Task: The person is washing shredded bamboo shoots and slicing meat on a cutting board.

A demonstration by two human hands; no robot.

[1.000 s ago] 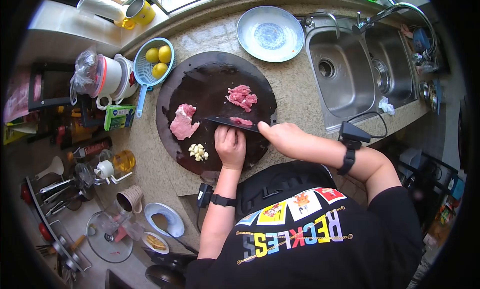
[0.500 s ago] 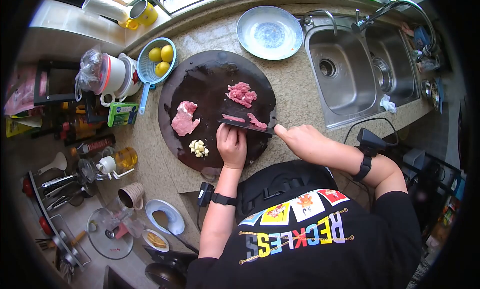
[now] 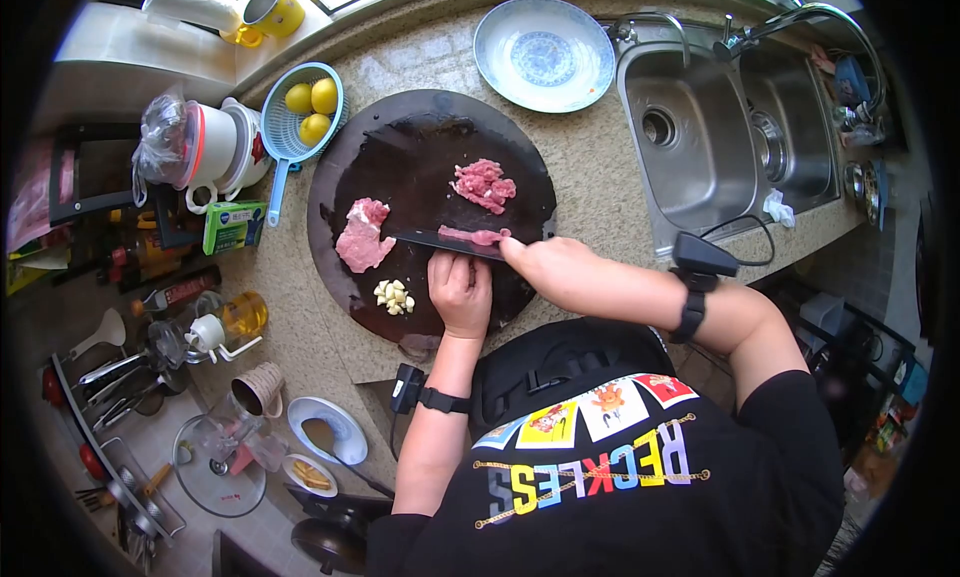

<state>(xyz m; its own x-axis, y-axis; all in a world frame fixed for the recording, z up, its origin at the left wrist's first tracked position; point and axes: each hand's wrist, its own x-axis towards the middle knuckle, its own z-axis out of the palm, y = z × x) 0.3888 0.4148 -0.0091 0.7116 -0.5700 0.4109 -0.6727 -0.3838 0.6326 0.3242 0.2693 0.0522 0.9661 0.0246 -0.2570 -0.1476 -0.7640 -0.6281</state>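
Observation:
My right hand (image 3: 553, 270) is closed round the handle of a dark-bladed kitchen knife (image 3: 432, 241). The blade lies across the round dark chopping board (image 3: 350, 157), its tip towards the left. My left hand (image 3: 461, 293) rests on the board with its fingers curled up against the near side of the blade; whatever is under the fingertips is hidden. Cut strips of raw meat (image 3: 473, 235) lie along the blade's far side. Further back is a pile of sliced meat (image 3: 485, 185). A larger meat piece (image 3: 364, 237) and chopped garlic (image 3: 394, 297) sit on the left.
Behind the board stands a blue-white plate (image 3: 543, 55), with a double sink (image 3: 690, 142) to its right. A blue colander (image 3: 280, 127) holding yellow fruit is at the back left. Bottles, an oil jug (image 3: 243, 315) and a glass lid (image 3: 225, 477) crowd the left side.
The knife has moved left, its tip now close to the larger meat piece. My right hand came left with it. My left hand stays nearly in place.

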